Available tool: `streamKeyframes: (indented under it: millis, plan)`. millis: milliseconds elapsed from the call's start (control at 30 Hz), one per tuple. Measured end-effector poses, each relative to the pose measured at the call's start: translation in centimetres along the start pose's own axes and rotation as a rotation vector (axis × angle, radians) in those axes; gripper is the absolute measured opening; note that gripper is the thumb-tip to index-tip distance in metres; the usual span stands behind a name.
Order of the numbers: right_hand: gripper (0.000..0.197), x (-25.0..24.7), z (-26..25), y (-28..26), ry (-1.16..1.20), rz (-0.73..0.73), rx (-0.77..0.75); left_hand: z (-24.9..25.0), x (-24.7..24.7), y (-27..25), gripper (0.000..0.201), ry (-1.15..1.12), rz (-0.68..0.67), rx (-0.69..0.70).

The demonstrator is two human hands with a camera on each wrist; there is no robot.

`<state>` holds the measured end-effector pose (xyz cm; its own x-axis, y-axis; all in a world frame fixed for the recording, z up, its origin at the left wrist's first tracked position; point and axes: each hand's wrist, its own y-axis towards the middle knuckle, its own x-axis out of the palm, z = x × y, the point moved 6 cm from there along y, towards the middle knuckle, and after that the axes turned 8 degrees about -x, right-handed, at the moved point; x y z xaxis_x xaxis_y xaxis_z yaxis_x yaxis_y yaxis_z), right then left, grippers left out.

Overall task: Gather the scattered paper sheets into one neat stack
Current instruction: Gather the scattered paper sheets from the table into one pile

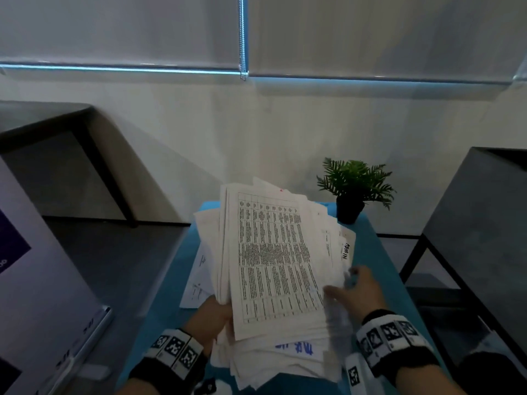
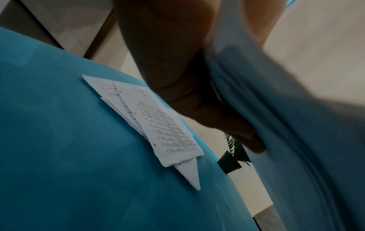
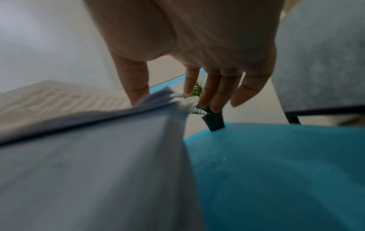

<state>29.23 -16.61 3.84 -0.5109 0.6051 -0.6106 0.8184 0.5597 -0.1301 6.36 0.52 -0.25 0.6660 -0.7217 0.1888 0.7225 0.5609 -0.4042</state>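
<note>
Loose sheets [image 2: 150, 125] lie lengthwise along the tabletop's [image 1: 379, 252] left edge, nearest the left hand [image 1: 212, 319], whose grip clasps the lifted stack [image 1: 273, 260], the right hand [image 1: 359, 289] released beside it.

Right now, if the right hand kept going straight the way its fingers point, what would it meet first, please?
Probably the potted plant. In the right wrist view the right hand points its straight fingers along the right edge of the paper stack toward the plant's black pot on the blue table; depth is unclear.
</note>
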Motion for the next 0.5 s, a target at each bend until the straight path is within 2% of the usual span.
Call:
streamKeyframes:
  millis: [33,67,133,167,200,233,267,367,467,500]
  plan:
    - [0.076,-0.3,0.7,0.0,0.143,-0.014,0.038,0.3,0.2,0.1,0.045,0.018,-0.024,0.011]
    - [0.079,-0.2,1.5,-0.1,0.324,-0.059,0.087,0.5,0.2,0.3,0.046,0.041,-0.049,0.016]
    - [0.067,1.0,2.7,-0.7,0.655,-0.272,0.217,0.9,0.4,1.1,0.063,0.107,-0.069,0.029]
    - [0.060,1.6,2.9,-1.5,0.744,-0.365,0.280,1.1,0.3,1.6,0.075,0.136,-0.059,0.051]
    - [0.053,1.9,2.9,-2.0,0.816,-0.425,0.309,1.3,0.3,2.3,0.081,0.157,-0.050,0.075]
    - [0.045,2.1,2.9,-2.2,0.870,-0.443,0.297,1.6,0.6,2.9,0.078,0.175,-0.034,0.086]
    - [0.041,2.1,3.1,-1.9,0.919,-0.423,0.278,1.8,1.0,3.6,0.069,0.187,-0.036,0.088]
    - [0.043,1.4,3.6,-0.9,0.998,-0.236,0.220,2.5,2.7,5.4,0.038,0.188,-0.059,0.006]
    - [0.034,0.9,4.9,-0.3,1.006,-0.075,0.221,2.3,2.2,7.6,0.051,0.093,0.041,-0.093]
    - [0.027,0.7,5.3,-0.1,1.006,-0.054,0.232,1.8,1.6,8.4,0.051,0.152,0.087,-0.105]
